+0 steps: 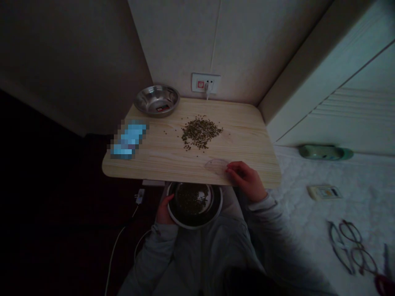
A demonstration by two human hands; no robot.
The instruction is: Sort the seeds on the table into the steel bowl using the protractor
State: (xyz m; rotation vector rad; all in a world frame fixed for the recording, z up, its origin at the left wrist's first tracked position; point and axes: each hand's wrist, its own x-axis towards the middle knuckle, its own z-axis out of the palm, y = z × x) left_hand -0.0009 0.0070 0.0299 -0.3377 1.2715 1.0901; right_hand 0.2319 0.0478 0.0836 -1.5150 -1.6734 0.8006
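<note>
My left hand (165, 211) grips the rim of a round bowl (219, 209) with a pale edge, held over my lap just below the table's front edge. Small dark beans or seeds (189, 197) lie inside it. On the wooden-look table, my right hand (243, 179) is closed in a pinch near the front edge. At its fingertips is a faint, clear, thin piece with a rounded outline (216, 165), flat on the tabletop; its kind is hard to make out. Beyond it, a loose pile of similar greenish-brown beans or seeds (200, 131) is spread on the table.
A shiny steel bowl (157, 100) stands at the table's (247, 127) back left, with a blurred-out phone-like screen (129, 139) in front of it. A plugged wall socket (206, 83) is behind. Glasses (358, 246) and a remote-like device (324, 192) lie on the quilted bedding.
</note>
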